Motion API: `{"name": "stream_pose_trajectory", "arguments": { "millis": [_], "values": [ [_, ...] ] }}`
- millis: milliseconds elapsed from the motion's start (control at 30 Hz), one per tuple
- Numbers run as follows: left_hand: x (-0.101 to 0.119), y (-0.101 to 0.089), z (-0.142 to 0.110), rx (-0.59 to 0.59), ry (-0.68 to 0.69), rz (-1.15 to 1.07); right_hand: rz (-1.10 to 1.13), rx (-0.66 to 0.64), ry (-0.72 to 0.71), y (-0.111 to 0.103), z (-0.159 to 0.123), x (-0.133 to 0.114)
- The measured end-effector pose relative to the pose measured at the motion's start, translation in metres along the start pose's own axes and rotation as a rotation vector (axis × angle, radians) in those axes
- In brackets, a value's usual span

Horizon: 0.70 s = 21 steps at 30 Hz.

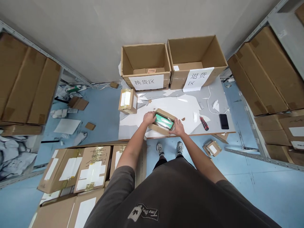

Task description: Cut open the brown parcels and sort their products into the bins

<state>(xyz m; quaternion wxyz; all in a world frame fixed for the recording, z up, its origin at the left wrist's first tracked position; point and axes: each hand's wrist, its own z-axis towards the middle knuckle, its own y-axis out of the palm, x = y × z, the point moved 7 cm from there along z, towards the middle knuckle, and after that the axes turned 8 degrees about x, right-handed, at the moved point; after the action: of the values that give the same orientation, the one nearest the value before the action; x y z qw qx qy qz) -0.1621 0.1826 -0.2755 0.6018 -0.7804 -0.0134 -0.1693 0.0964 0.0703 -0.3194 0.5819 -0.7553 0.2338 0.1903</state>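
A small open cardboard box (159,129) rests near the front edge of the worktable, turned at a slant. Inside it lies a green and white package (164,121), partly under what looks like clear wrapping. My left hand (149,118) is closed on the box's left end, its fingers over the rim. On the opposite end, my right hand (178,127) grips the box wall. To the right of the box lies a red and black utility knife (204,123). A taped carton (128,101) with a white label stands at the left on the table.
Two large open cartons with paper signs, one on the left (146,83) and one on the right (198,79), stand along the table's back. A black phone (224,121) lies at the right. Stacked labelled cartons (92,169) fill the lower left; shelves flank both sides.
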Motion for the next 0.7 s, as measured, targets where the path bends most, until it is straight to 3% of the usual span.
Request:
{"name": "stream_pose_trajectory", "arguments": {
  "millis": [67, 167, 267, 400, 567, 700],
  "values": [
    [-0.011, 0.004, -0.009, -0.04, -0.047, -0.017, -0.024, -0.024, -0.031, -0.005, 0.007, -0.004],
    [-0.021, 0.004, -0.022, -0.003, -0.087, -0.066, -0.079, -0.065, -0.082, -0.011, 0.018, -0.011],
    [-0.016, 0.0, -0.033, 0.038, 0.017, -0.044, -0.144, -0.105, -0.137, -0.015, 0.026, -0.018],
    [-0.009, -0.003, -0.041, -0.02, 0.131, 0.029, -0.243, -0.166, -0.195, -0.018, 0.036, -0.024],
    [-0.008, 0.001, -0.049, -0.159, 0.136, 0.105, -0.358, -0.205, -0.272, -0.024, 0.053, -0.03],
    [-0.009, 0.0, -0.062, -0.119, 0.054, 0.087, -0.402, -0.159, -0.272, -0.03, 0.058, -0.035]
  ]
}}
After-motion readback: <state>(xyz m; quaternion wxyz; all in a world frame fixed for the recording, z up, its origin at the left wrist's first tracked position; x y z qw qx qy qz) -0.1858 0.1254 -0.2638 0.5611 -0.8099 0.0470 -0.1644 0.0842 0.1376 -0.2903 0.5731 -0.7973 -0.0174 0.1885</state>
